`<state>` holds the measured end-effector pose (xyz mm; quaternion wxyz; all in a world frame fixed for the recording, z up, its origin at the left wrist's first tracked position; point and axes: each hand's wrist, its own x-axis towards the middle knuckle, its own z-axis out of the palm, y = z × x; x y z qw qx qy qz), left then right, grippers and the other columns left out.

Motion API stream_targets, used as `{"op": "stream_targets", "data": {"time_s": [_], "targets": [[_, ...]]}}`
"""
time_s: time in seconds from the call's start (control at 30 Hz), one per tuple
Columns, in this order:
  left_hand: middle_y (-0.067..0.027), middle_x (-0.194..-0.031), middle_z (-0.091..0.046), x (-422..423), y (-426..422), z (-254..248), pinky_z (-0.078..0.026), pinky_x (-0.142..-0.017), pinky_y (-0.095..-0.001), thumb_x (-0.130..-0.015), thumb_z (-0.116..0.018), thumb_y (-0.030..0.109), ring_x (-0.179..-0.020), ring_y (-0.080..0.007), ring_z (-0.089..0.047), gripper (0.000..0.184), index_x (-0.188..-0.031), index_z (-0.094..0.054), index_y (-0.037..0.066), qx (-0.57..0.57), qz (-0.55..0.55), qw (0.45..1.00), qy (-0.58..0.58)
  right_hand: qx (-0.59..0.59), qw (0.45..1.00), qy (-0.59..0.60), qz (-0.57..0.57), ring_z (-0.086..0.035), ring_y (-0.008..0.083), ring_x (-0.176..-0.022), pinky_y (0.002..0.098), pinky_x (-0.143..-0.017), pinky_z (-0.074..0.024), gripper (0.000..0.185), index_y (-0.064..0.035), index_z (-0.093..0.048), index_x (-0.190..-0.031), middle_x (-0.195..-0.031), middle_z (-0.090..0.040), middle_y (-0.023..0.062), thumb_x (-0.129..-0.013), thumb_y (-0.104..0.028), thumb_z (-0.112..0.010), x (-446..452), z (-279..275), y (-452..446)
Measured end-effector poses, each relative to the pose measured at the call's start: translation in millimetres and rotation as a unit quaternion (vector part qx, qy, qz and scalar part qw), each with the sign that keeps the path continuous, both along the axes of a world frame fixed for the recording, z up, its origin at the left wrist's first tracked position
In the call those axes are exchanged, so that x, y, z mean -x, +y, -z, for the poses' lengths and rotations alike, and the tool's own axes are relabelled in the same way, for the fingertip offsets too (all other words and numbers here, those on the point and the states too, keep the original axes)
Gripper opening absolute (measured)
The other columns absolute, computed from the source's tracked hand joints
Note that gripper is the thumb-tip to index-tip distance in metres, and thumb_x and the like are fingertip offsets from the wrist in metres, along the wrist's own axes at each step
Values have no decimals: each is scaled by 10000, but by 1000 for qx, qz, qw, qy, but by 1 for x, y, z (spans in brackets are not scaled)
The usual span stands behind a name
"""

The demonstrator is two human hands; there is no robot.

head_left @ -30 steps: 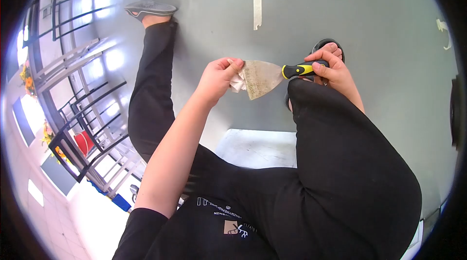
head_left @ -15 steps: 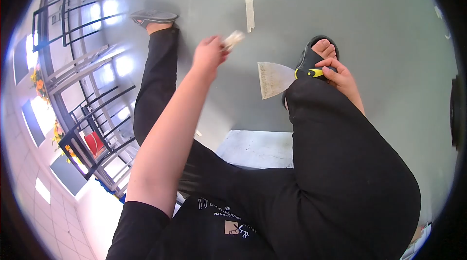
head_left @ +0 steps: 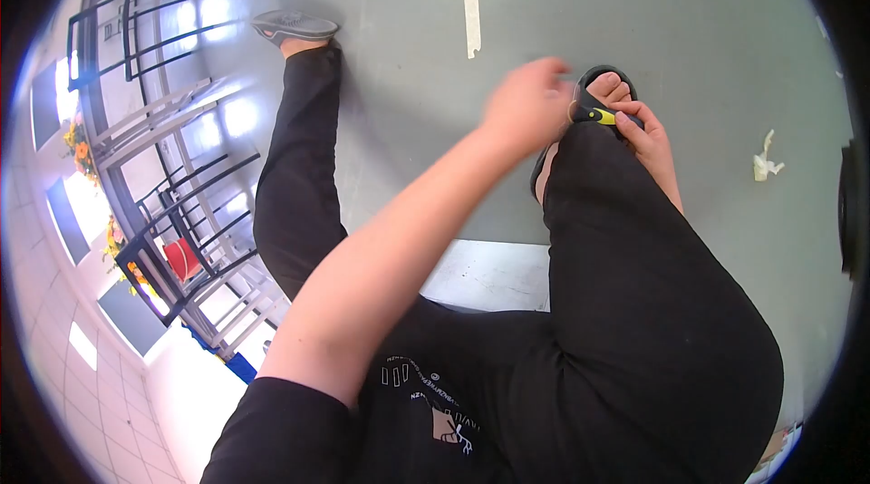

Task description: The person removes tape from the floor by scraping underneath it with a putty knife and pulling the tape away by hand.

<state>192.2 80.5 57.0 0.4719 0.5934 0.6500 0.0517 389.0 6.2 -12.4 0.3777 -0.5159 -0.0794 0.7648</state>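
Observation:
Blurred by motion, my left hand (head_left: 530,105) is in front of the scraper's blade, which I cannot make out behind it. Whether its fingers hold anything does not show. My right hand (head_left: 648,138) grips the black and yellow handle of the scraper (head_left: 603,117) just above my bent knee. A crumpled whitish piece (head_left: 766,160) lies on the grey floor to the right of that hand. Both feet wear dark slippers, one (head_left: 294,26) far out at the left and one (head_left: 609,76) behind the scraper.
A strip of pale tape (head_left: 470,4) runs along the floor at the top centre. Below me is a white flat surface (head_left: 489,275). Racks of metal frames (head_left: 154,121) and a red object (head_left: 182,259) stand at the left. A dark round-edged object (head_left: 849,210) is at the right edge.
My left hand left the blade with a crumpled white piece, then swung right to the scraper. A similar piece now lies on the floor at the right. The scraper stays in my right hand.

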Motion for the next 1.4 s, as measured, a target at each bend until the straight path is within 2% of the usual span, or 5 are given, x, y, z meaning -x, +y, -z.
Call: {"op": "stream_targets", "data": {"time_s": [0.33,0.63,0.9,1.1,1.4], "targets": [[-133,-1250,-545,287,-101,-30,-420,-968,-463,-787,-653,189,-1171,-332,-497,356,-1132,-639,101,-67,170,850,494,-79,977,-165,-112,-600,145,-921,297,-842,-466,322,-34,-529,-1082,-981,-637,65,-811,-76,-696,2,-4,-5],[-100,-1331,-504,295,-35,-47,-355,-1041,-486,-808,-640,292,-1255,-344,-448,434,-1226,-584,188,-174,136,823,523,-151,941,-262,-153,-593,130,-971,297,-851,-478,339,-63,-566,-1188,-1115,-635,66,-872,-132,-669,19,-25,7],[-238,-1329,-538,407,6,-25,-398,-1033,-450,-917,-365,614,-1257,-373,-504,765,-1458,-333,73,99,-104,835,530,-99,921,-370,71,-576,102,-711,253,-642,-466,300,-46,-551,-1187,-800,-634,22,-947,-220,-593,45,-30,26],[-230,-1243,-600,377,15,-32,-438,-978,-476,-917,-317,624,-1175,-384,-565,747,-1406,-401,66,117,-119,805,569,-234,783,-532,-221,-581,185,-662,340,-638,-461,349,-38,-583,-1136,-785,-623,70,-901,-290,-636,85,-5,44],[-228,-1217,-612,374,14,-31,-458,-951,-470,-917,-321,614,-1153,-375,-578,740,-1397,-406,57,135,-141,794,576,-157,890,-425,50,-586,135,-655,306,-636,-466,340,-77,-586,-1147,-705,-601,49,-888,-286,-661,83,-14,53]]}}
